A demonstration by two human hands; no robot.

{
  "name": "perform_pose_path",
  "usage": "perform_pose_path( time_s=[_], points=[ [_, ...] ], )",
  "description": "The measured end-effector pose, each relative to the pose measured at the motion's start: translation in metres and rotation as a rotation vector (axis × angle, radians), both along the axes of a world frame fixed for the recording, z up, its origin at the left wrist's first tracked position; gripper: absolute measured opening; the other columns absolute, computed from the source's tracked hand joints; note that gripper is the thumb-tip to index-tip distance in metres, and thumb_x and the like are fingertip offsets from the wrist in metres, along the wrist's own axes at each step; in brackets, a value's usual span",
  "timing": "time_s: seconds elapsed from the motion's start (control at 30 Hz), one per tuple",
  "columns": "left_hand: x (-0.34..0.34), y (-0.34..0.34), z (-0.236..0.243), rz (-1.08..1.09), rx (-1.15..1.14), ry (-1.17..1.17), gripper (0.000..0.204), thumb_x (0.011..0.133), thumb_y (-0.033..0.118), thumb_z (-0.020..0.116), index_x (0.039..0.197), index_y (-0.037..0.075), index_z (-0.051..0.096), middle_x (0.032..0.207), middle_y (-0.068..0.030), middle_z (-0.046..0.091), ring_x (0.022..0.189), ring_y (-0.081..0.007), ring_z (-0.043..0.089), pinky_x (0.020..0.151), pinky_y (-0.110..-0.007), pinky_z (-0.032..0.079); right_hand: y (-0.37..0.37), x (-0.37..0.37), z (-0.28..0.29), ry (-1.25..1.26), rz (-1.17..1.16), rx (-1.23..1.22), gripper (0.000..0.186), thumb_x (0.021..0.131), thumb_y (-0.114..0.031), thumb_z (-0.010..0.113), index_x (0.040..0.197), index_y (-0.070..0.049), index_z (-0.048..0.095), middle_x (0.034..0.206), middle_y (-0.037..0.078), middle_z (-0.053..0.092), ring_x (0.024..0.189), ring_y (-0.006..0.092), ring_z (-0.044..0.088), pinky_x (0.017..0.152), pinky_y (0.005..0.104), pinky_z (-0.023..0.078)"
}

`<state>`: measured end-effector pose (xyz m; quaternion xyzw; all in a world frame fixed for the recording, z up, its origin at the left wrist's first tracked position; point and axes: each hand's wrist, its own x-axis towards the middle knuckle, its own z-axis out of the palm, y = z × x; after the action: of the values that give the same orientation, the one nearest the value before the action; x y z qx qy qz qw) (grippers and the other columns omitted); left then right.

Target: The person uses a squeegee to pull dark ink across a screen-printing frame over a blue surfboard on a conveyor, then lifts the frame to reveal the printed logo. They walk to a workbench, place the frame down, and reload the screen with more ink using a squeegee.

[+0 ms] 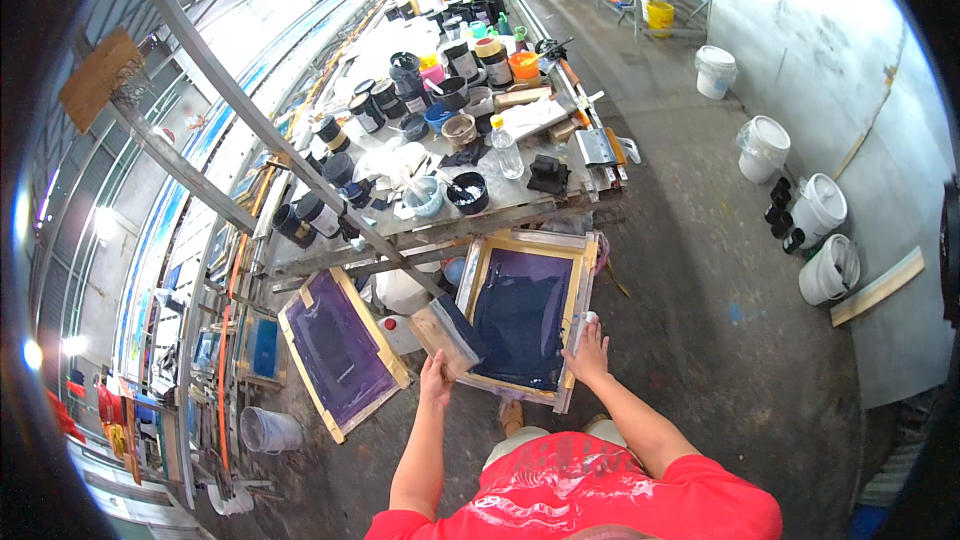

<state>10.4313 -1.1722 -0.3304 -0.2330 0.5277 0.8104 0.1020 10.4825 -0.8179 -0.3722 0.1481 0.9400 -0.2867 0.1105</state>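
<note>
My left hand (436, 378) is closed on a wide squeegee (440, 333) with a wooden grip and a dark edge. The squeegee is tilted over the lower left side of a screen printing frame (583, 280). This frame has a dark blue-purple mesh (520, 315) and leans against the table. At its right side bar my right hand (588, 355) grips the edge, thumb towards the mesh. A small white thing, too small to name, shows at those fingertips. To the left, a second screen frame (340, 355) with purple mesh leans at a slant.
A crowded table (390, 235) ahead carries ink tubs, a clear bottle (506, 150) and a black bucket (467, 193). A slanting metal post (290, 150) crosses the left side. White buckets (820, 202) line the right wall. A pale bucket (270, 430) stands at lower left.
</note>
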Motion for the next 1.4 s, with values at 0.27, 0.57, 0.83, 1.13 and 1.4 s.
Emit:
perform_pose_path(
  time_s=[0.27, 0.57, 0.83, 1.13, 1.4],
  points=[
    [-0.028, 0.008, 0.031, -0.1, -0.272, 0.197, 0.037, 0.086, 0.01, 0.072, 0.12, 0.001, 0.06, 0.104, -0.0058, 0.068, 0.094, -0.0161, 0.065, 0.081, -0.031, 0.052, 0.007, 0.006, -0.003, 0.05, 0.057, 0.052, 0.099, 0.087, -0.041, 0.066, 0.152, 0.008, 0.008, 0.162, 0.023, 0.001, 0.15, 0.0368, 0.005, 0.119, 0.0577, 0.01],
    [-0.092, 0.008, 0.042, -0.267, -0.944, 0.523, 0.026, 0.082, 0.013, 0.066, 0.104, -0.002, 0.066, 0.082, -0.0093, 0.069, 0.07, -0.0148, 0.063, 0.064, -0.032, 0.05, 0.011, 0.0, -0.03, 0.211, -0.11, -0.063, 0.087, 0.087, -0.034, 0.066, 0.153, -0.001, 0.019, 0.163, 0.016, 0.009, 0.149, 0.0328, 0.015, 0.113, 0.063, 0.022],
    [-0.122, 0.049, 0.021, -0.463, -1.342, 0.504, 0.033, 0.076, 0.023, 0.068, 0.106, 0.008, 0.068, 0.081, -0.0169, 0.07, 0.078, -0.0363, 0.069, 0.071, -0.045, 0.054, -0.007, -0.006, -0.019, 0.159, -0.289, -0.164, 0.099, 0.083, -0.034, 0.071, 0.151, 0.008, 0.013, 0.16, 0.027, 0.005, 0.148, 0.0405, 0.015, 0.114, 0.0609, 0.022],
    [-0.133, 0.086, -0.017, -0.421, -1.618, 0.388, 0.033, 0.08, 0.024, 0.068, 0.109, 0.007, 0.065, 0.087, -0.0173, 0.071, 0.083, -0.0383, 0.068, 0.077, -0.048, 0.054, -0.002, 0.002, -0.018, 0.161, -0.267, -0.184, 0.102, 0.083, -0.035, 0.072, 0.152, 0.006, 0.01, 0.16, 0.027, 0.002, 0.149, 0.0391, 0.012, 0.117, 0.0536, 0.022],
    [-0.177, 0.113, 0.001, -0.447, -1.563, 0.156, 0.022, 0.077, 0.027, 0.071, 0.082, 0.006, 0.073, 0.083, -0.0192, 0.07, 0.083, -0.0352, 0.07, 0.075, -0.046, 0.055, -0.015, -0.033, -0.008, 0.374, -0.217, -0.36, 0.102, 0.075, -0.023, 0.081, 0.15, 0.004, 0.018, 0.154, 0.026, 0.027, 0.144, 0.0399, 0.027, 0.118, 0.047, 0.022]
  ],
)
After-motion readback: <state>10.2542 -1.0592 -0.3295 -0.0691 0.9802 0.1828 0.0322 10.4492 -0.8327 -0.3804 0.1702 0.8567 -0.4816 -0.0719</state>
